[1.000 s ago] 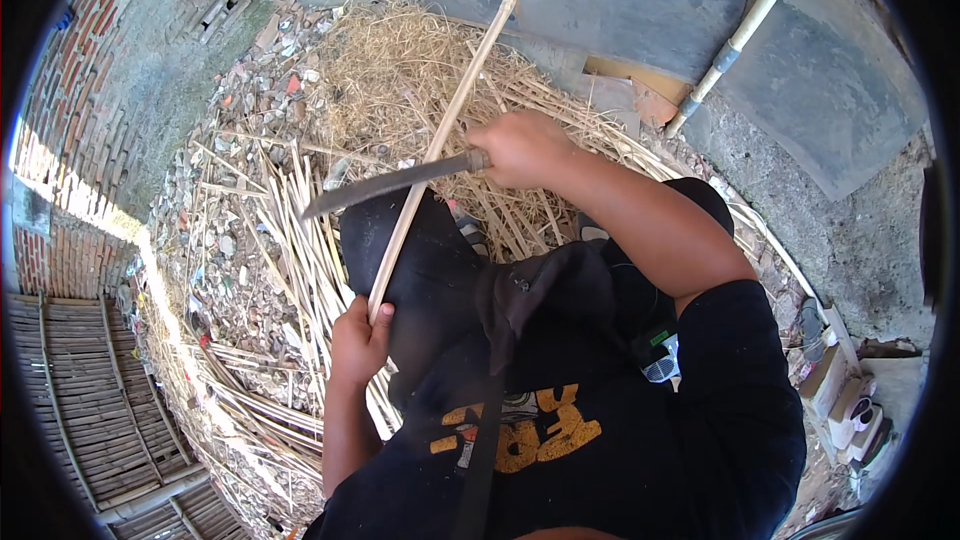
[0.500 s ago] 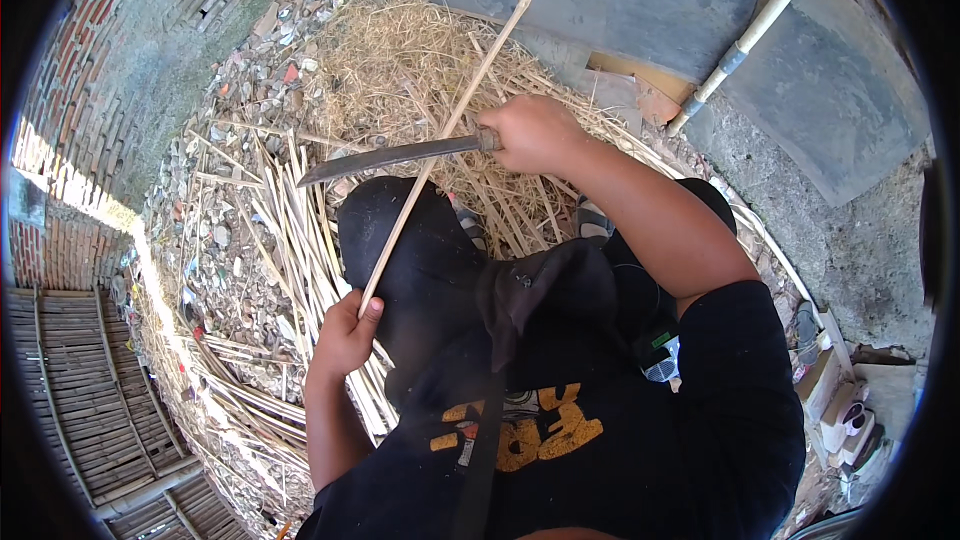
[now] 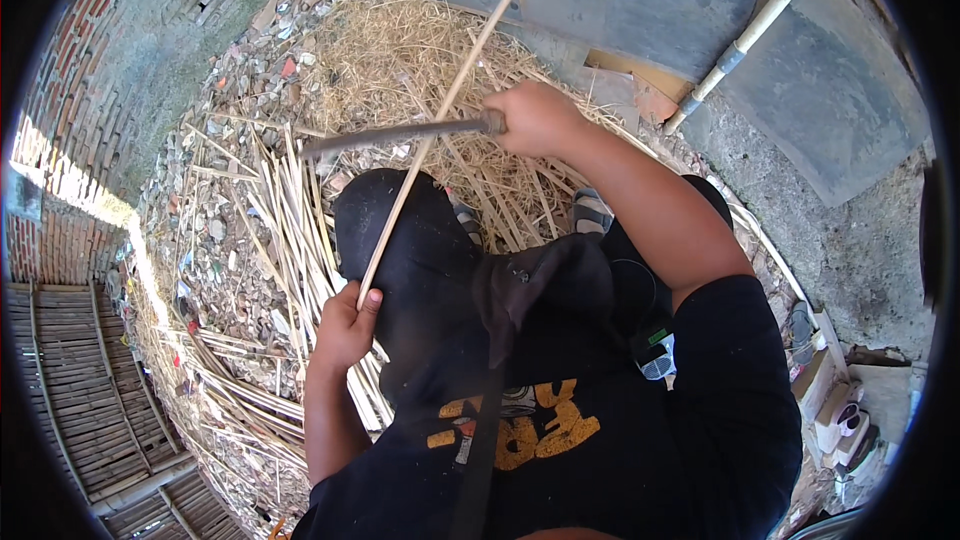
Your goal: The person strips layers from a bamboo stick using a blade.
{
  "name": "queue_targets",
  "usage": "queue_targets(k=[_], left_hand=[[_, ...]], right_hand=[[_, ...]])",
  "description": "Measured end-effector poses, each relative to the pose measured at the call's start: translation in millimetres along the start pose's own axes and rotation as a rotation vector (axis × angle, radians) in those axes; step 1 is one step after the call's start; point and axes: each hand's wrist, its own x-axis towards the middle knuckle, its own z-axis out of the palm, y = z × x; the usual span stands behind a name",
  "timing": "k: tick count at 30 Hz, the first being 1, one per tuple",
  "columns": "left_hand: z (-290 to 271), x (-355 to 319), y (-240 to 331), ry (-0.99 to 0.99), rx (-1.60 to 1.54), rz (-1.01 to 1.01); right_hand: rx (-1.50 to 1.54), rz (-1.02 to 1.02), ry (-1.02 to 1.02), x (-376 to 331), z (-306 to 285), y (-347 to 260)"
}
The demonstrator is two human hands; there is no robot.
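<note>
My left hand [image 3: 347, 326] is closed round the lower end of a long pale bamboo strip [image 3: 398, 202], which slants up and away to the right across my left knee. In my right hand [image 3: 536, 118] is the handle of a long dark machete [image 3: 400, 134]. Its blade points left and crosses the strip near the strip's middle, touching or very close to it; motion blurs the blade a little. My fingers hide most of the handle.
Cut bamboo strips [image 3: 300, 230] lie in a heap by my left knee. A mound of shavings [image 3: 385, 50] spreads ahead over rubble ground. Brick wall [image 3: 85, 100] stands left, a bamboo slat panel [image 3: 75, 380] lower left, grey boards [image 3: 640, 0] ahead, and a pipe [image 3: 745, 40] leans right.
The machete has turned so its blade shows narrower, and its handle has risen slightly. The bamboo strip's far end has shifted a little up and left. Both hands keep their hold.
</note>
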Motion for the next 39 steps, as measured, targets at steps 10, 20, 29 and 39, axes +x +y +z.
queue_targets(k=[10,20,29,39], left_hand=[[-8.6,-7.0,6.4,0.012,0.060,-0.047],[-5.2,-6.8,-4.6,0.047,0.023,0.017],[-6.7,-2.6,4.1,0.027,0.083,0.009],[-1.3,-1.6,2.2,0.035,0.018,-0.012]], right_hand=[[-0.116,-0.079,0.072,-1.7,10.2,-21.8],[0.009,-0.042,0.175,3.4,5.2,-8.6],[0.097,0.036,0.315,25.9,11.9,46.9],[0.150,0.134,0.253,20.5,-2.6,49.8]])
